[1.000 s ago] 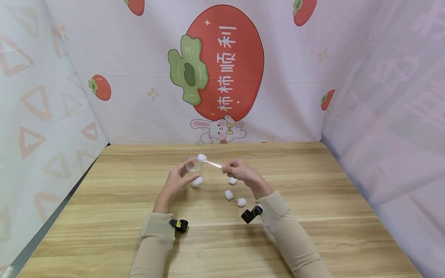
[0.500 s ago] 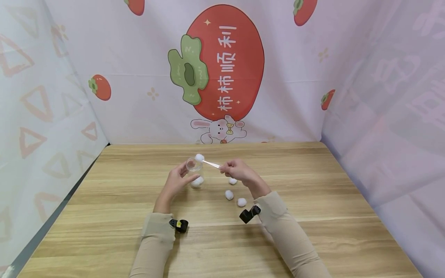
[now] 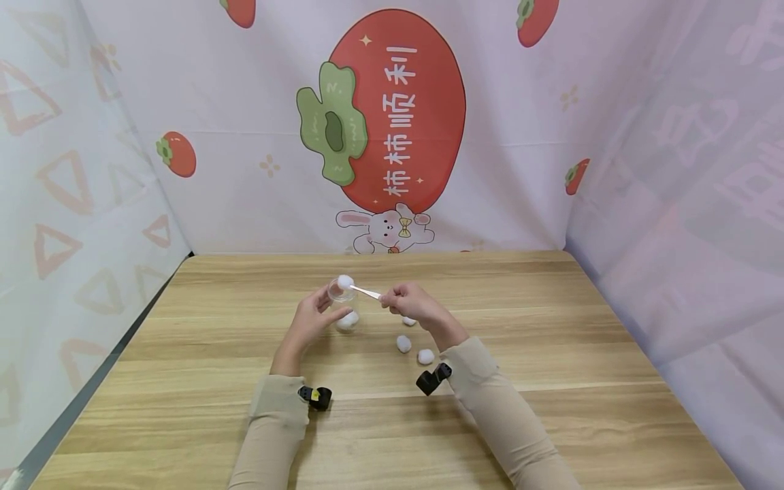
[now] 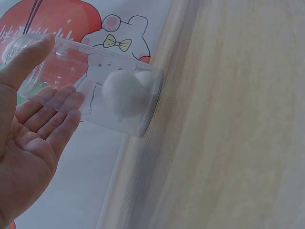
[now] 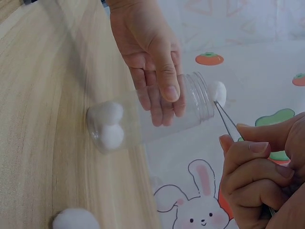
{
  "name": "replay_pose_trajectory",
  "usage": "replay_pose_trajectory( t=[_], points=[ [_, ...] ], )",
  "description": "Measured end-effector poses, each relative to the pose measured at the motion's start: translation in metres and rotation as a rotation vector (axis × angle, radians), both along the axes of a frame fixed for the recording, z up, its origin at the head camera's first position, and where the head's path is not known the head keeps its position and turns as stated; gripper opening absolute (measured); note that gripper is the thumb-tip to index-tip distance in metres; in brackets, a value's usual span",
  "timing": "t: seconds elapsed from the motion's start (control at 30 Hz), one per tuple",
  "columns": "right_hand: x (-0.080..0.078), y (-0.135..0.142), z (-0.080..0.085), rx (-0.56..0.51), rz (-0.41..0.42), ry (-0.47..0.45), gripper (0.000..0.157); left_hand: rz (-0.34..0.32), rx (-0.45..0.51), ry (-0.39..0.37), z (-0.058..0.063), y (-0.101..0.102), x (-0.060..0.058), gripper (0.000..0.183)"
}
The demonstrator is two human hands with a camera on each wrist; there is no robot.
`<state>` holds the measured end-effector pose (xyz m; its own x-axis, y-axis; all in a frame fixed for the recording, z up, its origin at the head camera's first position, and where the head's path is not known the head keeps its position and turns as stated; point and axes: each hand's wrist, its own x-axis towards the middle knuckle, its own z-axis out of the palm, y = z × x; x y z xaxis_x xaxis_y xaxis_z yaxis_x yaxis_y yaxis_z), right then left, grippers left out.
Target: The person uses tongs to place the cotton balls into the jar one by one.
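Note:
My left hand (image 3: 311, 318) holds a clear plastic jar (image 5: 193, 112) upright on the table, thumb on one side and fingers on the other. Inside, at its bottom, lie two cotton balls (image 5: 112, 136). Metal tweezers (image 3: 366, 292) are pinched between the thumb and fingers of my right hand (image 3: 413, 302), and their tips grip another cotton ball (image 3: 346, 281). That ball is right at the jar's open, threaded mouth, as the right wrist view also shows. In the left wrist view the jar's neck lies partly behind my thumb (image 4: 31, 59).
Three loose cotton balls lie on the wooden table (image 3: 520, 408): one (image 3: 403, 344) in the middle, one (image 3: 425, 356) nearer me, and one (image 3: 409, 320) partly hidden under my right hand. A white cloth backdrop (image 3: 245, 204) with printed persimmons stands behind the table.
My right hand has moved slightly left, bringing the tweezers and cotton ball from the right side of the jar's rim to over its mouth. The left hand and jar stay put.

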<state>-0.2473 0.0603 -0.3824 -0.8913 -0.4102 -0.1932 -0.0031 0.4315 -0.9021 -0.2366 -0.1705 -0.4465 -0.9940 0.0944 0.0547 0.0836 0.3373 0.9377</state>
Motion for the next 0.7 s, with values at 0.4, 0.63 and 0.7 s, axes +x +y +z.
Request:
replay_pose_trajectory(
  t=[0.4, 0.63, 0.7],
  points=[
    [-0.0001, -0.0027, -0.0015, 0.0, -0.009, -0.017, 0.024, -0.001, -0.012, -0.008, 0.0005, 0.0005, 0.0005, 0.074],
    [-0.0004, -0.0036, -0.0026, 0.002, -0.018, -0.039, 0.025, -0.004, -0.02, 0.0, 0.0004, 0.0001, -0.0003, 0.074],
    [0.0, -0.0035, -0.002, 0.005, -0.024, -0.047, 0.026, -0.006, -0.016, 0.001, 0.001, 0.0004, 0.0001, 0.075]
  ],
)
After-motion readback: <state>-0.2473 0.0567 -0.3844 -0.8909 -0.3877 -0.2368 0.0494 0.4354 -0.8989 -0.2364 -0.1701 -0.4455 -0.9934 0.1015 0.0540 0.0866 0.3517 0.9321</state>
